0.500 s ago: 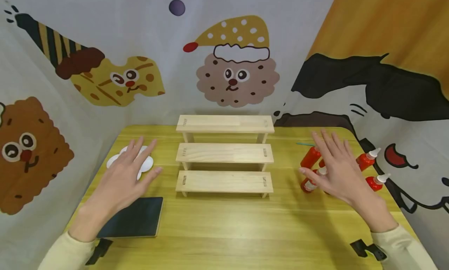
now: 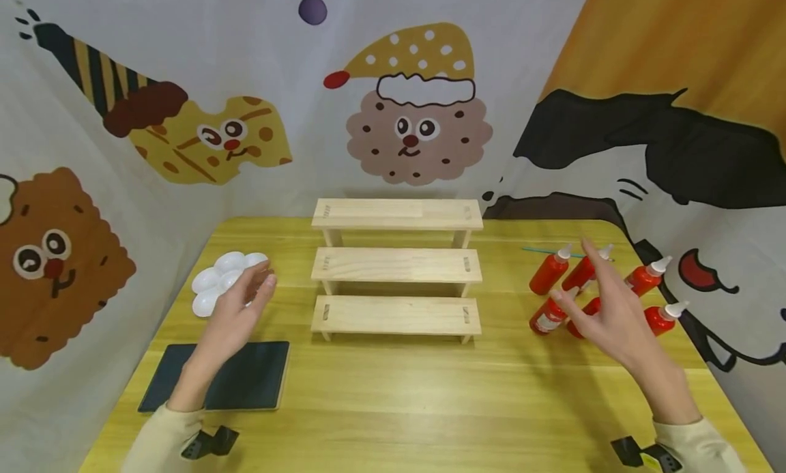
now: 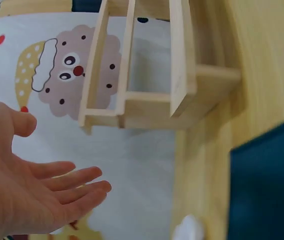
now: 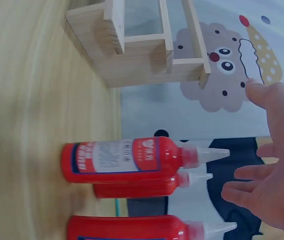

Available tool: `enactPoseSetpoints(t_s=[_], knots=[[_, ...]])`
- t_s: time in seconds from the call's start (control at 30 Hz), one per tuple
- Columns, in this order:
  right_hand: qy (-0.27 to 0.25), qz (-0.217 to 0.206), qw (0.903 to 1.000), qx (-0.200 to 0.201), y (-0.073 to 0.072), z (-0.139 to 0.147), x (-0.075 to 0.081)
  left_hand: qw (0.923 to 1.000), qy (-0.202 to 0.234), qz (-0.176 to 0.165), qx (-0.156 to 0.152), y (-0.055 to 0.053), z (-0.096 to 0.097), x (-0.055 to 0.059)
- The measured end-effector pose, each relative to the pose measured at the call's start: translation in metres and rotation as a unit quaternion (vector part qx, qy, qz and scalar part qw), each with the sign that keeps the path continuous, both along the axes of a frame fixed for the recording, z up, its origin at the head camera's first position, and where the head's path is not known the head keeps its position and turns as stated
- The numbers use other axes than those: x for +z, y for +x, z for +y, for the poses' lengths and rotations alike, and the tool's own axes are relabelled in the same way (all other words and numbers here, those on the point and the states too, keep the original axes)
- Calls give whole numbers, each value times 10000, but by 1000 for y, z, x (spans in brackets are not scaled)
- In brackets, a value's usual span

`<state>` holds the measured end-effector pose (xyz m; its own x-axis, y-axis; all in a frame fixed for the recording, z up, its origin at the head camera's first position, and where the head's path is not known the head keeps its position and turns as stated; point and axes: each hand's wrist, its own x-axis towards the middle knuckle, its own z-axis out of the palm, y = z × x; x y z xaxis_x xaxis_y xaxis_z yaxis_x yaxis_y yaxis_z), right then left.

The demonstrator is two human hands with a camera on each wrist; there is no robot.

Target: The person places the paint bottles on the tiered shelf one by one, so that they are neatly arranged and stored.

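Note:
My left hand hovers over the space between the white flower-shaped palette and the dark blue-green rectangular board. In the left wrist view its fingers are loosely extended and hold nothing. Above the group of red squeeze bottles hangs my right hand, thumb apart from the fingers. The right wrist view shows red bottles with clear pointed nozzles below that hand, apart from it. Part of the group is hidden behind the hand in the head view.
A three-step wooden stand occupies the middle of the wooden table. A thin blue-green stick lies behind the bottles. Cloth with cartoon prints hangs at the back and sides.
My left hand has turned sideways and drawn its fingers in, uncovering more of the palette. The right hand has rotated too, showing more bottles. The head view has shifted slightly.

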<state>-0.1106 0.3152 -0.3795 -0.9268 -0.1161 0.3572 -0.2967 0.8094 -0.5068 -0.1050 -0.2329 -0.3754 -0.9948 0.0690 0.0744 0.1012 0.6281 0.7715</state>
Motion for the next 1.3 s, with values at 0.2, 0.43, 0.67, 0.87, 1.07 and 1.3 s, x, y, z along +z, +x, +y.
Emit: enactPoseSetpoints(t_s=[0.2,0.43,0.67,0.87,1.07,1.3], knots=[[-510,74,9987,-24,6,0,-18,9953,796,-516,205,-7,11,-22],[-934,-114,9955,-112,8,-3,-42,9833,1351,-1187,268,-13,28,-47],[-1010,-575,9926,-357,10,-6,-60,9764,1563,-1451,344,-16,44,-68],[-1111,-788,9900,-367,11,-3,-72,9704,1781,-1573,438,-17,51,-79],[-1052,-729,9908,-439,11,-1,-87,9663,1936,-1624,489,-16,55,-90],[-1270,-1030,9859,-363,12,2,-100,9660,2021,-1485,627,-13,58,-96]])
